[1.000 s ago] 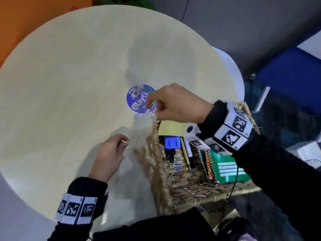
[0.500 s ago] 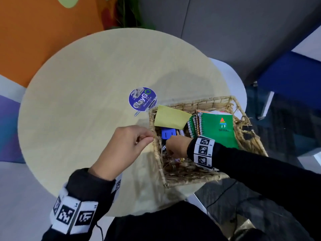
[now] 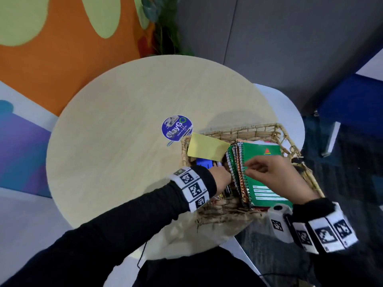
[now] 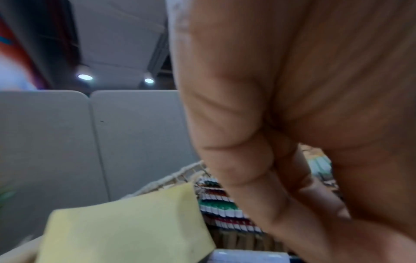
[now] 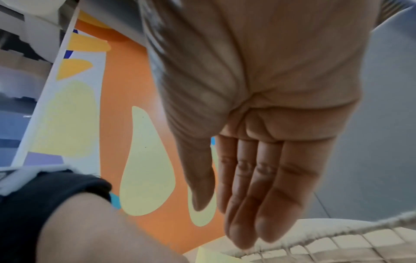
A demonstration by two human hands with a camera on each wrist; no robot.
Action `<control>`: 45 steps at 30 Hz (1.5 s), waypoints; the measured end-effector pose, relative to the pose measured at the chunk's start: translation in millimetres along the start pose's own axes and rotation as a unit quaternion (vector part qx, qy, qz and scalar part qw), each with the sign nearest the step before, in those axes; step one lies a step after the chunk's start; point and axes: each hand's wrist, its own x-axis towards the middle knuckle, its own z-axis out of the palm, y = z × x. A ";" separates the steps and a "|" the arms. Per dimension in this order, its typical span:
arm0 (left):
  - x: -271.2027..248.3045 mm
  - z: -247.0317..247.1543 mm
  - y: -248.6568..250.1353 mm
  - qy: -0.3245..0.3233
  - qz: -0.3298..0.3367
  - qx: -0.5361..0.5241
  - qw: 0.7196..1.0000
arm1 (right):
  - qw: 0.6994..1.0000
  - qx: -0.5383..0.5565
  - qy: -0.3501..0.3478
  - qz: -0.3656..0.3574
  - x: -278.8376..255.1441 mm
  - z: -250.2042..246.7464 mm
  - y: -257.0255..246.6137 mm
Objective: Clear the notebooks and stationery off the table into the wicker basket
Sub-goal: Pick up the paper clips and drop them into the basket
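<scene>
Both your hands are inside the wicker basket (image 3: 257,129), which sits at the near right edge of the round table (image 3: 124,141). Your left hand (image 3: 222,177) reaches down beside the spiral bindings of the notebooks (image 3: 238,168); its fingers (image 4: 315,192) are curled, but I cannot tell whether its grip holds anything. Your right hand (image 3: 275,177) rests over the green notebook (image 3: 261,152), its grip released, fingers (image 5: 258,186) straight and together. A yellow notepad (image 3: 207,149) leans on the basket's far left corner, with a blue item (image 3: 204,163) below it. A paper clip (image 3: 170,143) lies on the table beside a round blue sticker (image 3: 176,127).
</scene>
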 end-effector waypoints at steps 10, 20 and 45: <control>11.6 -16.7 -12.9 0.049 0.029 -0.057 0.997 | 0.998 0.035 0.019 0.039 -26.2 9.4 15.9; 3.2 2.7 -190.7 0.357 -0.250 -0.356 0.827 | 0.998 0.044 0.032 -0.033 41.1 -18.7 -32.1; 40.2 75.3 -212.9 0.424 -0.222 -0.444 0.758 | 0.883 -0.367 -0.291 -0.035 348.7 138.6 -110.4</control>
